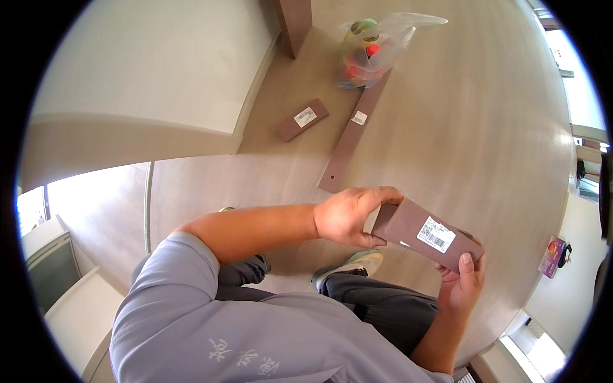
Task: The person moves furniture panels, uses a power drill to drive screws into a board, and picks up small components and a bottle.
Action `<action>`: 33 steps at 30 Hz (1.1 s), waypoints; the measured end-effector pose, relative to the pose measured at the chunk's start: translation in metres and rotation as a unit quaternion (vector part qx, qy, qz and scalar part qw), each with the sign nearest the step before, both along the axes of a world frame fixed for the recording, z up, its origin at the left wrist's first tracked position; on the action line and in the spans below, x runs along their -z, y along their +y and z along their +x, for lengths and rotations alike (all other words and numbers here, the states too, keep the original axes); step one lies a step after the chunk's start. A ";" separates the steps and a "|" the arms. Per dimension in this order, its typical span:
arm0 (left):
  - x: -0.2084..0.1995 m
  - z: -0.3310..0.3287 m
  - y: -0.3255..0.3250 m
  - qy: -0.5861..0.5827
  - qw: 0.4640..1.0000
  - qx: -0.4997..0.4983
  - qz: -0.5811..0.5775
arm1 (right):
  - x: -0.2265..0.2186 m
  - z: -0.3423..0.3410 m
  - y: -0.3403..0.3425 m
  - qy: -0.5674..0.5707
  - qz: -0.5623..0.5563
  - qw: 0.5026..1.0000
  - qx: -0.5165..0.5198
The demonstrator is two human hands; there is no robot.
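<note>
I hold a short mauve-brown board piece with a white printed label on its upper face, tilted above the floor in front of me. My left hand is closed around its left end, thumb along the top edge and fingers below. At the right end my right hand grips it, with the thumb on the labelled face and the other fingers mostly hidden behind. A similar short brown piece with a label lies on the floor farther off. Beside it rests a long narrow brown board with a label and a small hole near its closer end.
A clear plastic bag with colourful items, one having a red cap, stands at the long board's far end. A white wall juts in at left, near a brown upright post. A purple box is at right.
</note>
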State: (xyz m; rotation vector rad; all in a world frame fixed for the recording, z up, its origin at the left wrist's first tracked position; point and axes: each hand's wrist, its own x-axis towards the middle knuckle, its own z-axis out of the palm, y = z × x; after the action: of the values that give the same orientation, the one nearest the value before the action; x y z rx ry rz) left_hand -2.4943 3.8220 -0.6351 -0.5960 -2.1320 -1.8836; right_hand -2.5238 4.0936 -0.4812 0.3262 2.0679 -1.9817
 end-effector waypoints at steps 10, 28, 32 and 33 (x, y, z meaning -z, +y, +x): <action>0.170 -0.020 -0.131 -0.401 0.744 -0.329 -0.420 | 0.010 0.004 0.009 -0.007 -0.042 0.996 0.075; 0.169 0.003 -0.195 -0.480 0.662 0.084 0.570 | 0.013 -0.003 -0.001 -0.036 -0.081 0.995 0.046; 0.164 -0.002 -0.189 -0.467 0.669 0.081 0.573 | 0.013 -0.003 0.000 -0.039 -0.075 0.995 0.049; 0.166 -0.001 -0.189 -0.469 0.671 0.070 0.570 | 0.014 -0.002 0.000 -0.041 -0.073 0.995 0.053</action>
State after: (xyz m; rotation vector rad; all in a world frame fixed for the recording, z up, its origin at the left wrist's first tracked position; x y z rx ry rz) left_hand -2.4953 3.6333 -0.8007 0.6495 -0.5869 -3.4176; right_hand -2.5262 4.0935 -0.4951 0.4878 1.8803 -2.1281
